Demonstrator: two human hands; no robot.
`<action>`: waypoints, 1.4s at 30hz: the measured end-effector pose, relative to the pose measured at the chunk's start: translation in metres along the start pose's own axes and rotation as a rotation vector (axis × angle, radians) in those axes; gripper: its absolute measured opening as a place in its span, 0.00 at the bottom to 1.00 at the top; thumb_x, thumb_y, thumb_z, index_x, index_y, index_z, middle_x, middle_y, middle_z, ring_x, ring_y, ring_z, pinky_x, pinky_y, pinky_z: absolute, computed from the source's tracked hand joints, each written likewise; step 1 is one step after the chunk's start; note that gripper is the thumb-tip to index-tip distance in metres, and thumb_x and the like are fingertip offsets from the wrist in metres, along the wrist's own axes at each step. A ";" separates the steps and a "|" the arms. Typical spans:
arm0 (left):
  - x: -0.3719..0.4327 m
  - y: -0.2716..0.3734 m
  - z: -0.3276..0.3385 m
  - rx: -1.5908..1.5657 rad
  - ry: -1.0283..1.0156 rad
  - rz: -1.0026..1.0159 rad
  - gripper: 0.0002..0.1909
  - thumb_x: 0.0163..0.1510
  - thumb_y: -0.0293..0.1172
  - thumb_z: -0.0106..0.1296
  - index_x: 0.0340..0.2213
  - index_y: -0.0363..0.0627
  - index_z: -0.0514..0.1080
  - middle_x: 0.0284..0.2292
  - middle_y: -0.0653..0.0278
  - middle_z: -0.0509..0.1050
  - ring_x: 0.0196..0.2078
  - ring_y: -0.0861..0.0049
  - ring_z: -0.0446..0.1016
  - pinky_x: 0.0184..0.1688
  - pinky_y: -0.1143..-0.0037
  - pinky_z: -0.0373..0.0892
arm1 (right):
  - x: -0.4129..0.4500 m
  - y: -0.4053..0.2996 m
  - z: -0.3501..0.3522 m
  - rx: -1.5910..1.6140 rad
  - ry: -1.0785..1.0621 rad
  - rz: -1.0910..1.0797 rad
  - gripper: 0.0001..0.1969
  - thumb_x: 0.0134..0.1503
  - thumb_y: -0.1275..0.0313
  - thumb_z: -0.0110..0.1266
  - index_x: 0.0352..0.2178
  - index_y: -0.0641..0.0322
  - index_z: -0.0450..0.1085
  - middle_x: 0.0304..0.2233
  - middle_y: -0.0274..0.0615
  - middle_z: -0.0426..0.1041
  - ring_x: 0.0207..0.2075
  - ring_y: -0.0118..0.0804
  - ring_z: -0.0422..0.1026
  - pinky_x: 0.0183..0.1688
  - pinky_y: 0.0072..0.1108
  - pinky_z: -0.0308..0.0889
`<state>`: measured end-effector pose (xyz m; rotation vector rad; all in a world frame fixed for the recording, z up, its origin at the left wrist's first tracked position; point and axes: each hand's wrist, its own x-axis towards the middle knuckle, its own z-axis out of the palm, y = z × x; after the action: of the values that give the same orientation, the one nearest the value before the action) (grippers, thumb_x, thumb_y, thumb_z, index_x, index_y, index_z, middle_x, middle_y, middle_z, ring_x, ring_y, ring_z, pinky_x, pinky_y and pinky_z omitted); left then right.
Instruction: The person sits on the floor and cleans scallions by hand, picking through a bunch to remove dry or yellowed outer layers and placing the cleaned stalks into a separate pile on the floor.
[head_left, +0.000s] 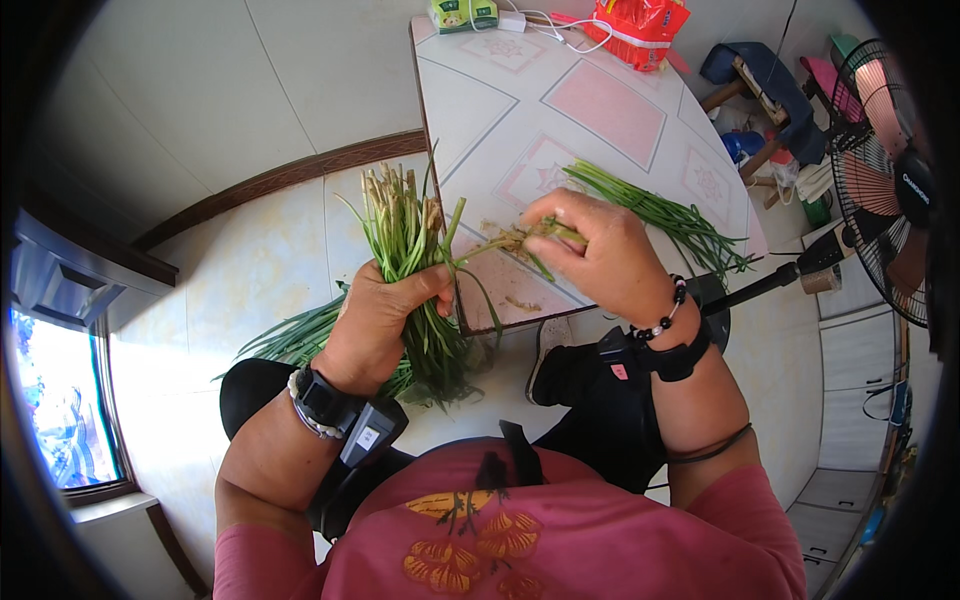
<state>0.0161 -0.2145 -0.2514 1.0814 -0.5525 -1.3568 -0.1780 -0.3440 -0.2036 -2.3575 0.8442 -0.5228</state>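
Note:
My left hand (375, 319) is wrapped around a thick bunch of garlic chives (401, 225). The pale, cut stem ends point up and the green leaves hang down past my fist. My right hand (607, 247) is over the table corner, its fingers pinched on withered chive scraps (551, 232). A thin strand stretches between those scraps and the bunch. Behind my right hand, a smaller bundle of chives (656, 202) lies across the table. More long green chives (296, 334) are low down beyond my left forearm, partly hidden by it.
Brown peelings (523, 304) and soil lie on the patterned tabletop (517, 161). A green packet (463, 15), a white cable (570, 30) and a red plastic bag (637, 34) sit at its far end. At right stands an electric fan (877, 180), before a cluttered stool (772, 97).

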 end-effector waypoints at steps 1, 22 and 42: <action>0.000 0.000 0.001 -0.008 -0.008 -0.003 0.04 0.52 0.25 0.53 0.28 0.39 0.69 0.23 0.64 0.70 0.25 0.78 0.68 0.32 0.77 0.67 | -0.001 0.004 0.005 -0.001 0.037 -0.115 0.10 0.49 0.72 0.60 0.30 0.62 0.67 0.28 0.44 0.73 0.28 0.46 0.73 0.29 0.28 0.67; 0.000 0.005 -0.003 -0.047 -0.038 -0.025 0.05 0.52 0.24 0.53 0.31 0.39 0.68 0.22 0.64 0.69 0.24 0.77 0.67 0.32 0.76 0.67 | 0.006 0.010 0.020 -0.135 0.092 -0.391 0.12 0.45 0.75 0.59 0.33 0.56 0.66 0.28 0.37 0.73 0.27 0.45 0.73 0.26 0.28 0.67; -0.001 0.008 -0.005 -0.066 -0.019 -0.045 0.04 0.52 0.25 0.53 0.29 0.39 0.68 0.22 0.65 0.69 0.24 0.78 0.67 0.31 0.76 0.67 | 0.005 0.005 0.019 0.169 0.036 -0.228 0.06 0.48 0.78 0.57 0.30 0.61 0.70 0.28 0.42 0.74 0.27 0.41 0.74 0.29 0.23 0.67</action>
<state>0.0242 -0.2127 -0.2465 1.0336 -0.4962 -1.4165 -0.1661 -0.3432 -0.2200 -2.3053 0.5259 -0.7035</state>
